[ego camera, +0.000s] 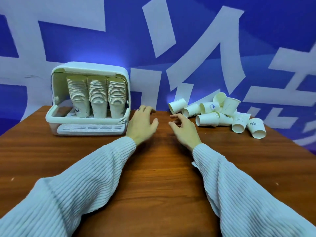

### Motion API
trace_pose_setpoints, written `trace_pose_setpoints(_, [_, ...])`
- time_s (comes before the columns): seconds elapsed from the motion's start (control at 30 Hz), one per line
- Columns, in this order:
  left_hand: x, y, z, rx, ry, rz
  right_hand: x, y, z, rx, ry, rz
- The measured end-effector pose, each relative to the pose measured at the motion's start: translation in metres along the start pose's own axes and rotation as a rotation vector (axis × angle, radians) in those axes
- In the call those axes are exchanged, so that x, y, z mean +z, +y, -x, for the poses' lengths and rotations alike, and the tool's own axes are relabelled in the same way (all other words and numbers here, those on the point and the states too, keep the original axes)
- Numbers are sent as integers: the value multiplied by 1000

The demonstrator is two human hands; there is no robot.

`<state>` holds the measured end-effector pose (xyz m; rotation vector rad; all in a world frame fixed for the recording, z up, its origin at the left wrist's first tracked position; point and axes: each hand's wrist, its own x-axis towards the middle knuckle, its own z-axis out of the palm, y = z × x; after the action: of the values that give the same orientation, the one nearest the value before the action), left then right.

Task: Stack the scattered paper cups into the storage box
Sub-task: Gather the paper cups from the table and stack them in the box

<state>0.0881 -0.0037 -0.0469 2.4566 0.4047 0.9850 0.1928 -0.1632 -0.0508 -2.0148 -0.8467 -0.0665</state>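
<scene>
Head view: our left hand (142,124) and right hand (183,128) hover empty, fingers spread, between the storage box (89,100) and the scattered cups (217,113) on the table (153,168).

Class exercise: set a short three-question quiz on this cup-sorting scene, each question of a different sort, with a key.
1. True or false: the white plastic storage box stands open at its front.
2. How many tall stacks of nested white paper cups stand inside it? A) two B) three C) five
3. Fill in: the loose pile of white paper cups lies nearest the person's ____ hand.

Key: 1 true. 2 B. 3 right. Both hands are empty; the left hand hovers over the brown wooden table beside the box.
</scene>
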Motion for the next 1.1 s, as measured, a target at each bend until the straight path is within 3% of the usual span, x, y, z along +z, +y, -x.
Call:
trace_pose_setpoints(0.3, [122,81,-3,86,-279,65,-99,99,8,227,366,106])
trace_pose_setpoints(0.43, [170,101,-16,298,-186,-153,-120,134,-14,284,467,142])
trace_pose_setpoints(0.57, [204,113,-49,316,-88,-222,-118,152,-42,273,373,166])
trace_pose_setpoints(0.67, [225,110,-69,263,-103,-233,-114,161,-54,216,306,129])
trace_pose_setpoints(0.9, [233,100,-79,210,-63,-439,-112,168,-62,212,273,-134])
trace_pose_setpoints(1.1, [194,97,-60,254,-169,-300,-118,144,-41,144,136,-270])
